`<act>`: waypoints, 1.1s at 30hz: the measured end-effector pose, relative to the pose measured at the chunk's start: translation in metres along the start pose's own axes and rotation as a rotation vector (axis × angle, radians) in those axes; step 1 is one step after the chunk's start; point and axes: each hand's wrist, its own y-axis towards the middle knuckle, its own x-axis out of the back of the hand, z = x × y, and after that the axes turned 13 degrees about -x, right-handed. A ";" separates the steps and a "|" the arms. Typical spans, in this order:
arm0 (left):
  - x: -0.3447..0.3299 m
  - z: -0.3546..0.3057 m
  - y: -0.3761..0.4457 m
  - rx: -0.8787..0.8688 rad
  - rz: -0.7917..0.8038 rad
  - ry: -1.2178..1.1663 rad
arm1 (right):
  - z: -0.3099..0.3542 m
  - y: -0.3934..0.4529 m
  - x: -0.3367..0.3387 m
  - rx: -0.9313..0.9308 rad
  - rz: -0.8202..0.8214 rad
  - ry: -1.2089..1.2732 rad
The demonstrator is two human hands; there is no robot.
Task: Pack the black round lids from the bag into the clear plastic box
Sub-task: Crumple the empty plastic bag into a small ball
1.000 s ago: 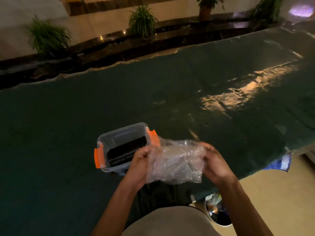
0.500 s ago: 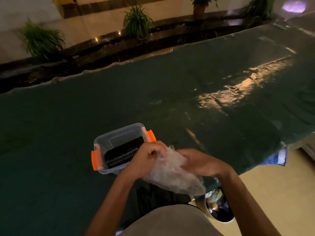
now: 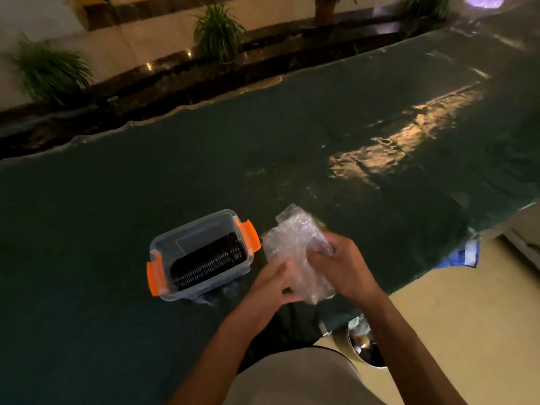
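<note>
bag (image 3: 295, 238) now right of box (image 3: 187, 247), both hands (image 3: 274, 283) gripping

dim light | green table cover (image 3: 263, 147) | potted plants (image 3: 217, 30) behind | tan floor (image 3: 467, 317)

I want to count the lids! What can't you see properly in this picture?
- Head view: the black lids in the clear box are packed too tight and dark to count.
- Whether the bag is empty: crumpled, blurred, covered by the left hand and right hand.
- The bin: cut off by the table edge.
</note>
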 end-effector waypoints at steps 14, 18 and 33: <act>-0.028 -0.007 0.017 -0.085 -0.150 -0.058 | -0.039 -0.032 0.035 -0.202 0.066 0.601; -0.046 -0.006 0.023 -0.084 -0.097 -0.143 | -0.051 -0.041 0.046 -0.221 0.031 0.854; -0.062 0.003 0.037 -0.411 0.243 0.432 | -0.059 -0.044 0.086 -0.267 0.378 0.095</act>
